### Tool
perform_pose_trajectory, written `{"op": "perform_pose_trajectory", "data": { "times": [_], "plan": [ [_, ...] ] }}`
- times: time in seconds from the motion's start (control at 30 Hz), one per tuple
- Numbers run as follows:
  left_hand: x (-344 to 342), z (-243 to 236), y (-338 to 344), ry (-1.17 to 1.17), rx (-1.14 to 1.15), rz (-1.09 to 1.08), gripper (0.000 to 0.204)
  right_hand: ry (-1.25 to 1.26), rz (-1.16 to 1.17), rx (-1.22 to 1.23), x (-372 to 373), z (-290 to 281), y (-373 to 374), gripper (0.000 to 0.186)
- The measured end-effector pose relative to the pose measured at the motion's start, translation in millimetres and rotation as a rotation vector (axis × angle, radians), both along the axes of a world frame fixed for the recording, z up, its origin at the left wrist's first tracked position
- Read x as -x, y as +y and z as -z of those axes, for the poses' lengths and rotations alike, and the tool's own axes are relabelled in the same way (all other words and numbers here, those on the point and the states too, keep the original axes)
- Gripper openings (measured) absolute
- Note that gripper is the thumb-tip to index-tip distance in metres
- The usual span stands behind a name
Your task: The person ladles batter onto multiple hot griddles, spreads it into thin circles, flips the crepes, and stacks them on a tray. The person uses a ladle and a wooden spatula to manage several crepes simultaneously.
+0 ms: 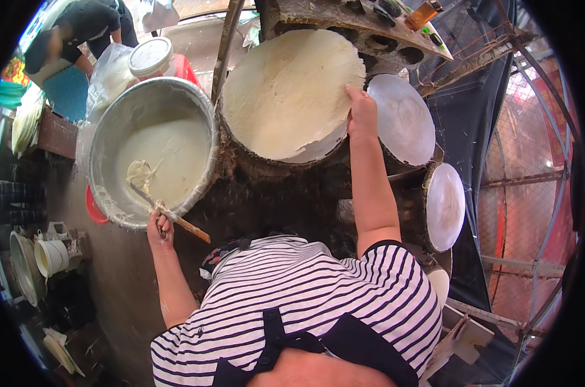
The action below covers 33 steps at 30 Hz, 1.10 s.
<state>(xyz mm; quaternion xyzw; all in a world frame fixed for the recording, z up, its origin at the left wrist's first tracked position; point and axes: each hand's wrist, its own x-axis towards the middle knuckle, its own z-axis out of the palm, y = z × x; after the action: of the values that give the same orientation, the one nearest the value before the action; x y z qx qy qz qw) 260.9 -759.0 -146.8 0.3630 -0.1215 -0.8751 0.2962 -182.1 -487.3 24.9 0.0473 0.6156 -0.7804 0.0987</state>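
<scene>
1. A person in a striped shirt works over a row of round griddle plates, both bare arms reaching forward from the lower edge of the head view.

2. The right hand (362,111) rests on the right rim of a thin pale crepe sheet (291,90) that covers the nearest round griddle plate (253,158); the fingers are pressed together at the sheet's edge, though whether they pinch it or only lie on it cannot be told.

3. The left hand (159,227) is closed round the handle of a wooden spreader (170,213), whose far end dips into pale batter (166,161) inside a large metal basin (105,187) just left of the plate.

4. Two bare metal plates (403,119) (445,206) stand to the right, close beside the covered one; both look empty.

5. The sheet's lower edge looks lifted or torn where it meets the rim, so a hard pull from the right hand could probably rip it further.

6. The right wrist lies across the plate, and if the surface is hot the skin there risks a burn.

7. The spreader leans on the basin's rim at a slant; with a loosened grip it could slip into the batter or drip on the dark desk (279,200) between basin and plate.

8. Farther left, another person (73,32) in dark clothes bends over, near a lidded white tub (150,57), well apart from the work.
</scene>
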Motion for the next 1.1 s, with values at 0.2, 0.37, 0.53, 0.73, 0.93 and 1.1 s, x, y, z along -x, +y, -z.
{"op": "perform_pose_trajectory", "data": {
  "times": [0.2, 0.37, 0.53, 0.73, 0.93, 1.1],
  "plan": [
    [-3, 4, -4, -0.034, -0.037, -0.054, 0.01, -0.028, 0.023, 0.162, -16, -4, 12, 0.02],
    [-11, 9, -23, 0.048, -0.034, 0.12, 0.02, -0.06, 0.031, 0.011, -41, 48, 62, 0.022],
    [-33, 60, -72, 0.081, -0.052, 0.212, 0.024, -0.125, 0.254, -0.201, -121, 85, 123, 0.02],
    [-23, 32, -112, -0.099, -0.083, 0.442, 0.023, 0.021, 0.601, -0.414, -285, 35, 161, 0.02],
    [-23, 45, -141, -0.015, -0.169, 0.71, 0.015, -0.006, 0.916, -0.498, -494, -37, 192, 0.023],
    [-10, 57, -149, 0.066, -0.284, 0.854, 0.025, -0.085, 1.178, -0.49, -710, -69, 215, 0.025]
  ]
}}
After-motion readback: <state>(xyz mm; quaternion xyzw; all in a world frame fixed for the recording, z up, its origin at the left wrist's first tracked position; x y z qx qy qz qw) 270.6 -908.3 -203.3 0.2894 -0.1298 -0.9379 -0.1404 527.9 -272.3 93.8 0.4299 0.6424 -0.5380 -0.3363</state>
